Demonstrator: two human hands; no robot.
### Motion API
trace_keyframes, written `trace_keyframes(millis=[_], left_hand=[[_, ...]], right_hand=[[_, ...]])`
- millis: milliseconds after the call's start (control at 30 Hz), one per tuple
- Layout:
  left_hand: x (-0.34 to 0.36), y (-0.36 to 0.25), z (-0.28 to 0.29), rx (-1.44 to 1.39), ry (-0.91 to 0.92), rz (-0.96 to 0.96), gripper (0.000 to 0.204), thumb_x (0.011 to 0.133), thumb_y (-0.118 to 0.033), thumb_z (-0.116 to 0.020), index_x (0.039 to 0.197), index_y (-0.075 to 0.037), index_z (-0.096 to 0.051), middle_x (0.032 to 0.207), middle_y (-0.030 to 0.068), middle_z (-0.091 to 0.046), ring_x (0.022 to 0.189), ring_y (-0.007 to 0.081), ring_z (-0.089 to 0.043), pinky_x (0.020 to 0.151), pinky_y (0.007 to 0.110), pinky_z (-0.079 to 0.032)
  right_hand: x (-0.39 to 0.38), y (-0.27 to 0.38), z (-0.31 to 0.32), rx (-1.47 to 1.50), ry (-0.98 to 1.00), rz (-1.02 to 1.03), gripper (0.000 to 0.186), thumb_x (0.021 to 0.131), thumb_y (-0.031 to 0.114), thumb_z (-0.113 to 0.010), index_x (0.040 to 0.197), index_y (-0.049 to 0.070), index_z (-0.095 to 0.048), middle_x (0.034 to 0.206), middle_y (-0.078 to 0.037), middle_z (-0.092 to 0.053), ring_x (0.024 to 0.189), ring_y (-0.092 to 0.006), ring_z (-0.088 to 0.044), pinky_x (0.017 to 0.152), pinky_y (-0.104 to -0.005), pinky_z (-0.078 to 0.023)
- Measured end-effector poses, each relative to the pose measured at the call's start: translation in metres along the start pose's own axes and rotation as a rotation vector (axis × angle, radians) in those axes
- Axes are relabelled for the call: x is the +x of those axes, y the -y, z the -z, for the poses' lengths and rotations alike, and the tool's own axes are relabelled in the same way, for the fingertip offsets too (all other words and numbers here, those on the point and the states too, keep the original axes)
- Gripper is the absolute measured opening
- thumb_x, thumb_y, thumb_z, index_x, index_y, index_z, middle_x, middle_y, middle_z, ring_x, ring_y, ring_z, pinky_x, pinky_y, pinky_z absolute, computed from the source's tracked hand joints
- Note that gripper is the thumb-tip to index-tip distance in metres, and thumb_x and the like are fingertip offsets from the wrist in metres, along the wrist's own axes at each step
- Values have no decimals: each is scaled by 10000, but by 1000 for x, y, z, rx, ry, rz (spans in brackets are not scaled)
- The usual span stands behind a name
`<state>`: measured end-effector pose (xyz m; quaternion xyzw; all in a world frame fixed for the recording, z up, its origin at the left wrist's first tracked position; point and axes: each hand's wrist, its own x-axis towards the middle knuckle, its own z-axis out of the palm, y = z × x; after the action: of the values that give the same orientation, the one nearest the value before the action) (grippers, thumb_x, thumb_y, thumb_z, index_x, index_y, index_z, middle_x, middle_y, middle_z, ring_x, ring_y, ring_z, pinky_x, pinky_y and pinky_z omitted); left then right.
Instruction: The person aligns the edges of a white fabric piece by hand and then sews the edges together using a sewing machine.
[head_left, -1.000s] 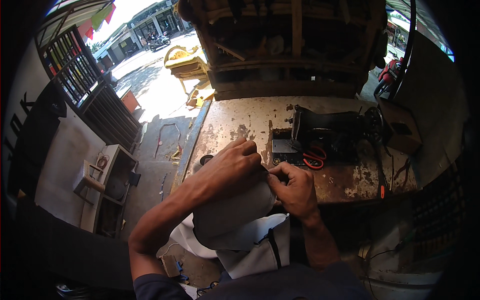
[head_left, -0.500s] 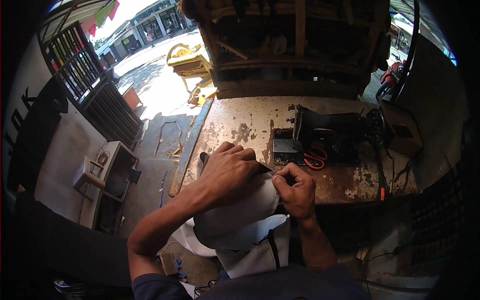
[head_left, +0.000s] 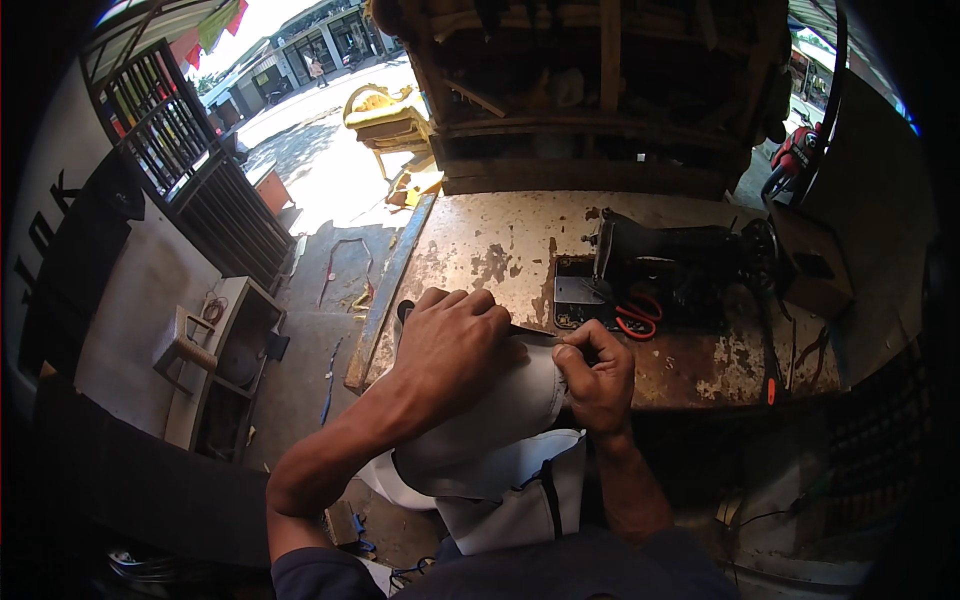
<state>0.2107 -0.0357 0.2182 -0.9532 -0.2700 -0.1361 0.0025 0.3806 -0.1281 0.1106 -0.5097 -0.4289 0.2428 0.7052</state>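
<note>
My left hand (head_left: 450, 345) lies over a pale grey fabric piece (head_left: 480, 430), fingers curled on its upper edge, where a dark strip (head_left: 532, 336) shows toward the right. My right hand (head_left: 595, 385) pinches the right end of that edge between thumb and forefinger. A folded white piece with a black band (head_left: 505, 510) hangs below, toward my body. Just beyond my hands, a black sewing machine (head_left: 665, 245) stands on the worn workbench (head_left: 470, 225), with red-handled scissors (head_left: 637, 315) at its base.
A wooden box (head_left: 810, 255) and tools (head_left: 770, 370) sit at the bench's right. A wooden frame (head_left: 590, 110) rises behind. At left are a shelving unit (head_left: 205, 400), stool (head_left: 180, 345) and barred gate (head_left: 170, 110). A yellow chair (head_left: 378, 125) stands outside; a red motorcycle (head_left: 795, 150) is at right.
My left hand has shifted left along the fabric edge, showing more of the dark strip. My right hand stays pinched. The view has shifted slightly. A motorbike outside has gone from sight.
</note>
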Motion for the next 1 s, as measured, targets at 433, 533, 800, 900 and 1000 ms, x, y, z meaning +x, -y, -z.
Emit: trace_keyframes(millis=[433, 533, 800, 900, 1000], left_hand=[[-23, 5, 2, -205, -131, 73, 302, 868, -232, -787, 807, -24, -578, 828, 160, -620, 765, 375, -640, 702, 469, -500], [-28, 9, 6, -309, -141, 122, 297, 859, -197, -793, 812, -15, -563, 808, 167, -604, 731, 385, -629, 673, 468, -503], [-27, 10, 4, -304, -235, 84, 227, 844, -135, -813, 878, -19, -621, 820, 150, -636, 741, 364, -664, 671, 434, -532], [-27, 9, 2, -280, -242, 78, 207, 845, -127, -811, 896, -26, -638, 833, 146, -646, 750, 354, -679, 669, 428, -545], [-29, 5, -2, -249, -248, 57, 200, 865, -131, -792, 903, -33, -622, 843, 143, -643, 760, 358, -688, 671, 443, -553]], right_hand=[[-2, 0, -18, 134, -54, -44, 137, 911, 87, -668, 829, -11, -622, 649, 4, -574, 640, -46, -503, 559, -273, -399], [1, 1, -25, 150, -42, -41, 136, 921, 84, -664, 834, -11, -621, 658, 7, -577, 641, -45, -504, 563, -270, -402], [7, 5, -16, 155, 53, 1, 98, 940, 77, -647, 888, -3, -628, 731, 9, -614, 694, -44, -528, 608, -255, -426], [4, 4, -16, 197, 38, 3, 101, 942, 76, -648, 889, -8, -632, 738, 6, -621, 712, -42, -537, 622, -248, -431], [2, 1, -11, 179, 14, -13, 102, 938, 73, -657, 887, -14, -637, 733, 8, -622, 713, -40, -540, 623, -247, -434]])
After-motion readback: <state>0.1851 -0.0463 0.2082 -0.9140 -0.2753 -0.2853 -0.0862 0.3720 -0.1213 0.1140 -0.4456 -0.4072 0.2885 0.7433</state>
